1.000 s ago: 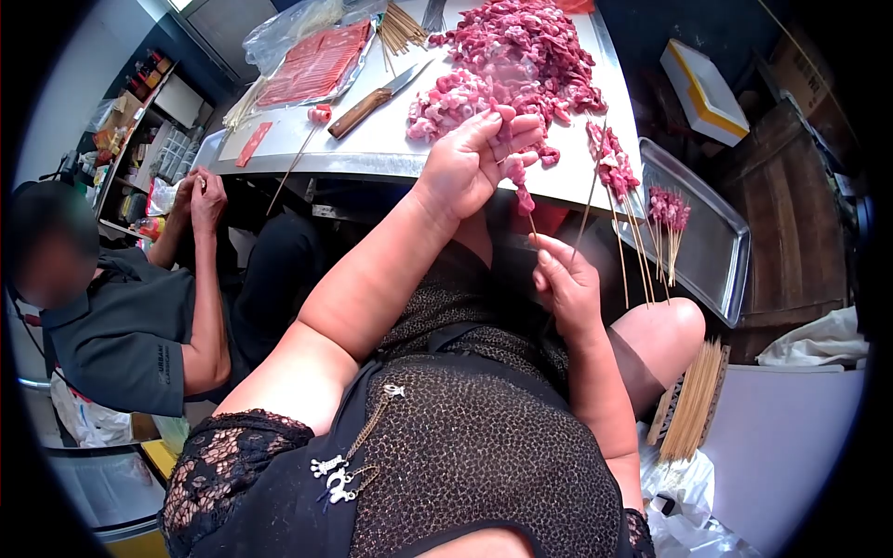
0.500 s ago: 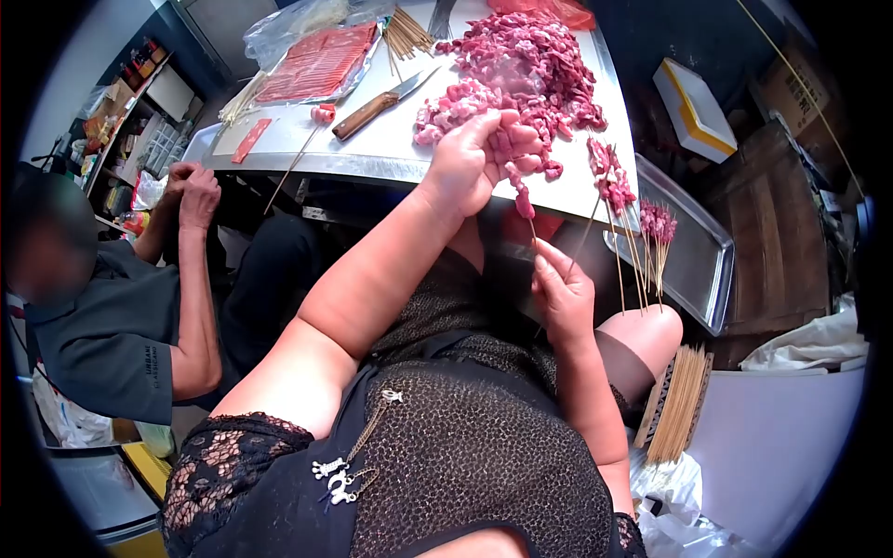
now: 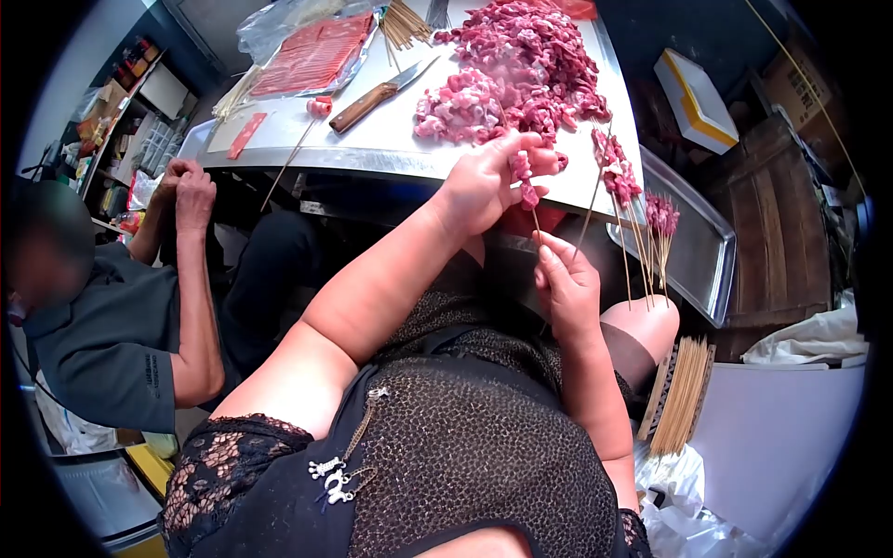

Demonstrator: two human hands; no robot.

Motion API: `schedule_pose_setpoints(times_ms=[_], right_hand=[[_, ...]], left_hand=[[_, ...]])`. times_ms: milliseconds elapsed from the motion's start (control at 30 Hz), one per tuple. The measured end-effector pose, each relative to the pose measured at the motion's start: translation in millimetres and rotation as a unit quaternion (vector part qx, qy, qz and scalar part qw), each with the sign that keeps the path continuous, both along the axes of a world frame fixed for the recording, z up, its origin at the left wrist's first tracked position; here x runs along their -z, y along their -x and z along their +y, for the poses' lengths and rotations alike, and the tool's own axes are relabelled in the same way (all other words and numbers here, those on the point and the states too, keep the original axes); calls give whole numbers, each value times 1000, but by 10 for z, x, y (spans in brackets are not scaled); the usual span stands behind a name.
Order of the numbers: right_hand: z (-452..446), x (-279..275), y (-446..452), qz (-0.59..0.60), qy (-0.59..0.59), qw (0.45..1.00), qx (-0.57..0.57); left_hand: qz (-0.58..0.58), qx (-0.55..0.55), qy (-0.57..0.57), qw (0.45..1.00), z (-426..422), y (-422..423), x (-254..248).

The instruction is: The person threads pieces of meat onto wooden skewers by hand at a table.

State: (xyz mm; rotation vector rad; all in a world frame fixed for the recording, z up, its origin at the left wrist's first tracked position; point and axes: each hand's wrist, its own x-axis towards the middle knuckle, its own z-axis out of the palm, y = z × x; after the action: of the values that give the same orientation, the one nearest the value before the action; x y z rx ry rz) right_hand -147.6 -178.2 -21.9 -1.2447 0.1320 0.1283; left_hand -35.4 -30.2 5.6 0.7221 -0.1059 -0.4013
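In my right hand [image 3: 567, 284], thumb and fingers pinch the lower part of a thin wooden skewer [image 3: 537, 221]. Pieces of raw meat [image 3: 527, 193] are threaded on its upper end. My left hand [image 3: 484, 186], with its fingers curled, holds the meat at the skewer's top, just off the table's front edge. Behind it lies a big heap of raw meat chunks [image 3: 530, 65], with a paler pile [image 3: 460, 107] at its near left. Several loaded meat skewers [image 3: 616, 167] rest at the table's right edge, their sticks jutting out toward me.
A wooden-handled knife [image 3: 372, 102] lies on the white table [image 3: 391, 153], left of the meat. Beyond it are a bag of red strips [image 3: 316, 51] and bare skewers [image 3: 405, 26]. A metal tray [image 3: 712, 251] stands right, a skewer bundle [image 3: 682, 395] below. Another person [image 3: 121, 316] sits left.
My left hand has come slightly down toward me, off the meat heap, and its fingers have opened a little around the skewered meat. My right hand still pinches the skewer.
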Motion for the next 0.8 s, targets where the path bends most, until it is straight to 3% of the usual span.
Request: schedule_pose_setpoints(times_ms=[133, 267, 300, 400, 433, 533, 667, 733, 800], right_hand=[[-36, 81, 75, -2, 49, 999, -14], [-19, 137, 159, -79, 183, 980, -2], [-12, 138, 183, -74, 183, 980, 0], [42, 110, 200, -81, 188, 979, -8], [50, 102, 226, -76, 176, 981, -11], [42, 70, 283, -71, 159, 985, -8], [-86, -132, 306, -93, 212, 973, 10], [-296, -438, 258, -133, 276, 949, 67], [-569, -591, 188, -188, 357, 903, 148]], left_hand=[[-49, -1, -68, 997, 48, -60, 76], [0, 13, -10, 1000, 6, -59, 146], [20, -31, 1, 999, -101, -42, 139], [54, -6, 48, 997, -134, 26, 56], [71, -25, 18, 997, -179, 82, -37], [34, 18, 14, 999, -219, 152, -116], [-11, 42, 39, 998, -283, 111, -136], [-97, 76, 21, 992, -253, 38, -226], [-207, -30, -118, 971, -106, -127, -227]])
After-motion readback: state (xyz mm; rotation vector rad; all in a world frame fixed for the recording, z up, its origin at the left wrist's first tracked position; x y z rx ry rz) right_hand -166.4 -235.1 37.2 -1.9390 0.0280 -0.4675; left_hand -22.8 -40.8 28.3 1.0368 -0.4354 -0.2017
